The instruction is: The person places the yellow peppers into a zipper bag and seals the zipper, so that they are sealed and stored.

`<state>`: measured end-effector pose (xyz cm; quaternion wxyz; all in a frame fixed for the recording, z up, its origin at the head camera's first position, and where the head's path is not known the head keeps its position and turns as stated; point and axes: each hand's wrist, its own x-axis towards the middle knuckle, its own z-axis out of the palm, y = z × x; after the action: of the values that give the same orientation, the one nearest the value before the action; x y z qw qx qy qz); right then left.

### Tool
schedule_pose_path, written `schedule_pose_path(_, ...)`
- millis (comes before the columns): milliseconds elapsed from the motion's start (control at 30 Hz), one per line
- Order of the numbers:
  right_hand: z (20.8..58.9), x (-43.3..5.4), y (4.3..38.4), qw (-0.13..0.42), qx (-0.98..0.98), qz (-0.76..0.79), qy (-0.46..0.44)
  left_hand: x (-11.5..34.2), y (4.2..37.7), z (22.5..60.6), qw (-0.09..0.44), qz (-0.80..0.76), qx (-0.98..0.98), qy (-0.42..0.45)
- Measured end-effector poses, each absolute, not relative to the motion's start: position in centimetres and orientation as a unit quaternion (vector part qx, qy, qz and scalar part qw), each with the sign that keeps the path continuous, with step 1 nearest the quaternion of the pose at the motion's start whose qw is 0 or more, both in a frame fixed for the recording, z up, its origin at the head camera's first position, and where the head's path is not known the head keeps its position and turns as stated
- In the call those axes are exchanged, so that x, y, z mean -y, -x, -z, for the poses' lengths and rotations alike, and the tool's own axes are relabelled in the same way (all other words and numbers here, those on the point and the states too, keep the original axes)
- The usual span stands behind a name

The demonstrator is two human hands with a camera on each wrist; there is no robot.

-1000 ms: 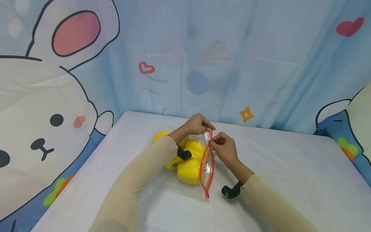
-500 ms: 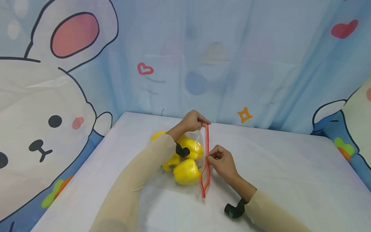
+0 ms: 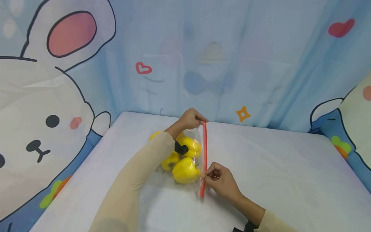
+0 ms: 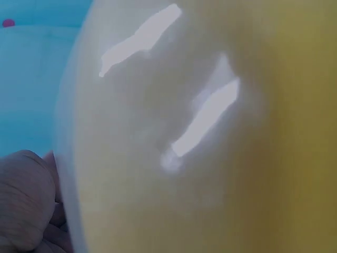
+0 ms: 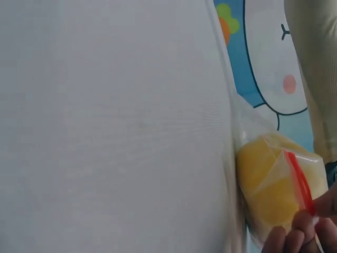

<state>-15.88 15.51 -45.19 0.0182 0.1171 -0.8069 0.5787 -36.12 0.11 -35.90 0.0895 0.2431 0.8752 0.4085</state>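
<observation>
A clear zip bag (image 3: 198,187) with a red zip strip lies on the table, several yellow bell peppers (image 3: 185,170) inside it. My left hand (image 3: 191,119) pinches the far end of the red strip. Lower down, near the strip's close end, my right hand (image 3: 221,180) pinches it between thumb and fingers. The strip's two edges run together as one straight line. In the right wrist view the fingers (image 5: 303,224) hold the red strip (image 5: 300,182). Shiny plastic over yellow fills most of the left wrist view, with part of the left hand (image 4: 23,203) at its lower left.
The white table (image 3: 275,167) extends to the right of the bag. A blue curtain (image 3: 261,64) with cartoon prints hangs behind it. My left forearm (image 3: 139,174) crosses over the left part of the bag and hides some peppers.
My right hand has slid along the red strip toward me, and the gap between the strip's edges has closed. The left hand stays at the far end, moved slightly away.
</observation>
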Motion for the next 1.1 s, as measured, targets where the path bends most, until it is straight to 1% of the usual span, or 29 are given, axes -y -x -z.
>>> schedule_pose_path(100, 45.0, -15.3, 15.7, -0.007, 0.813, -0.568, -0.130, 0.2, 36.3, 35.8, 0.086, -0.402, -0.879, -0.240)
schedule_pose_path(167, 44.9, -15.2, 15.8, -0.014, 0.817, -0.559, -0.137, 0.3, 36.3, 35.8, 0.082, -0.398, -0.884, -0.231)
schedule_pose_path(300, 44.9, -15.1, 15.8, -0.013, 0.820, -0.555, -0.138, 0.4, 36.4, 35.8, 0.075, -0.396, -0.888, -0.221)
schedule_pose_path(467, 44.8, -15.3, 15.3, -0.013, 0.817, -0.561, -0.135, -0.2, 36.1, 36.0, 0.083, -0.391, -0.884, -0.241)
schedule_pose_path(567, 44.7, -15.3, 14.9, -0.023, 0.816, -0.558, -0.147, -0.5, 36.1, 36.2, 0.088, -0.392, -0.882, -0.247)
schedule_pose_path(933, 44.6, -14.6, 12.9, -0.070, 0.828, -0.531, -0.167, 0.0, 36.2, 36.2, 0.081, -0.388, -0.884, -0.247)
schedule_pose_path(1100, 44.3, -14.2, 12.5, -0.075, 0.829, -0.527, -0.171, 0.2, 36.1, 36.2, 0.082, -0.388, -0.884, -0.246)
